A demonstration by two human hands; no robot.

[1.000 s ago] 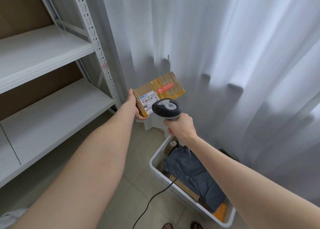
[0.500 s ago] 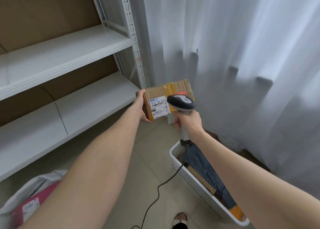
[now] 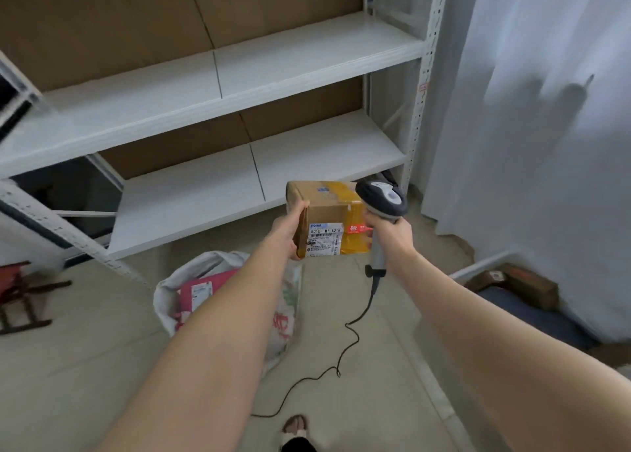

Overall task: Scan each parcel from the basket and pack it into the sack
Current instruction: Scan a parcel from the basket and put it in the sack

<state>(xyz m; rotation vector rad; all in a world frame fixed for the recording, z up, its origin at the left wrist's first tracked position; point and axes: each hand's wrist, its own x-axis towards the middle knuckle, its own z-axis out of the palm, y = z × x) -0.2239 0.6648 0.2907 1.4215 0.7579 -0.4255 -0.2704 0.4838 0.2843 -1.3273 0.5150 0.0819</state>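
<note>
Parcel [image 3: 328,217], labelled "501E- M1 A218" — left hand [image 3: 290,229] grips it.

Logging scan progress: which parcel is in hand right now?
The taped cardboard box, gripped by the left hand; the pink parcel lies in the sack.

Soft daylight through the curtain [image 3: 546,110] — blurred, bowed edges.

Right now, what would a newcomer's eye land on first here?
Centre frame, the left hand grips a brown cardboard parcel, white label facing the camera, while the right hand holds a corded scanner beside it. Below them on the floor sits the open white sack with a pink parcel inside.
</note>
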